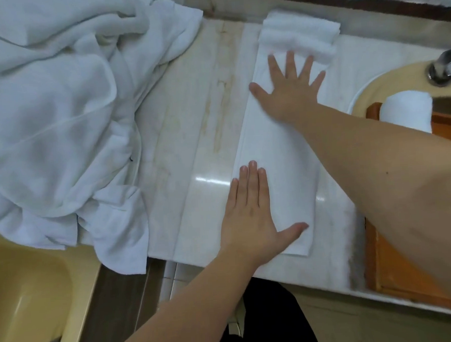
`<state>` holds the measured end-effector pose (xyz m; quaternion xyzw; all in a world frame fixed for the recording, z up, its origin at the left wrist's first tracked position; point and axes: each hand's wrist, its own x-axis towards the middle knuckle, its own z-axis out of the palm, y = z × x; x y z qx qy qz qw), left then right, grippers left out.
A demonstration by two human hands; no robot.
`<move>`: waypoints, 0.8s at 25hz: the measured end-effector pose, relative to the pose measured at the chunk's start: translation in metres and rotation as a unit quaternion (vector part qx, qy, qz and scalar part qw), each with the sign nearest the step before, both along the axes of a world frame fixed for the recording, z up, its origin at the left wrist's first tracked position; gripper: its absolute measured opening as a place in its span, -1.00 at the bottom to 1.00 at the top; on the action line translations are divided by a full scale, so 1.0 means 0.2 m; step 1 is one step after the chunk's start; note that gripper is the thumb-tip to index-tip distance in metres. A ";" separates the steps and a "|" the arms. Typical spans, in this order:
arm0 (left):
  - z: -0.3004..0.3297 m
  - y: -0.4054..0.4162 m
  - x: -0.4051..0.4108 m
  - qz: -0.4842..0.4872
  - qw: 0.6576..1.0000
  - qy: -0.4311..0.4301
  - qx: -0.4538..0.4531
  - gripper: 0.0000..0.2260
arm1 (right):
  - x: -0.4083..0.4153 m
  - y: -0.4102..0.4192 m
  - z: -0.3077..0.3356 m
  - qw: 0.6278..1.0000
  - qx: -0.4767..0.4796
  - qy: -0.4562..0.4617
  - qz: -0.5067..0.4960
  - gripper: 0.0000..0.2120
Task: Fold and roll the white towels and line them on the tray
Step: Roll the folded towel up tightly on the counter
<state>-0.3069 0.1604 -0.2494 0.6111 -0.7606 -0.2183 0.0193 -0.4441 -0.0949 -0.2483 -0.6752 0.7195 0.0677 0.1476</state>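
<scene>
Folded white towel (276, 152) lies as a long narrow strip on the marble counter (185, 136), running from 6 o'clock up toward 12, smooth and flat along most of its length. Far end at 12 o'clock is bunched into a thick, fluffy, partly rolled wad w/ visible terry pile.

Left hand (251, 222) at approx 6 o'clock of the strip: palm down, fingers straight and together, thumb splayed right, pressing the near part of the towel flat. Nothing grasped.

Right hand (288, 90) at approx 12 o'clock: palm down, fingers spread wide, fingertips touching the edge of the rolled wad, pressing on the cloth. Also nothing grasped; forearm crosses from the lower right.

Pile of loose white towels (56, 102) at 9–10 o'clock, crumpled, soft folds, hemmed edges, one corner hanging over the counter's front edge.

Orange-brown wooden tray (388, 264) at 3–4 o'clock, raised rim, mostly hidden under the right arm. One rolled white towel (405, 112), cylinder shape, sits at its far end.

Cream basin (372, 82) at 2–3 o'clock behind the tray, w/ a chrome faucet (447, 64) at its rim. Counter is pale, glossy, w/ tan veining. Yellowish plastic tub (29, 301) at 7–8 o'clock, below counter level.
</scene>
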 end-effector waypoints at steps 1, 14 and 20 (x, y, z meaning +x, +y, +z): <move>0.00 -0.01 0.00 0.000 1.000 -0.001 0.002 0.11 | 0.00 -0.01 -0.01 1.000 -0.001 0.001 0.000 -0.08; 0.04 0.04 0.16 -0.029 0.997 0.059 -0.031 -0.33 | -0.01 1.18 0.09 0.979 -0.048 -0.197 0.003 -0.42; -0.07 0.32 0.45 -0.202 0.976 -0.033 -0.070 -0.42 | -0.01 1.80 0.01 0.995 -0.040 -0.037 0.088 -0.42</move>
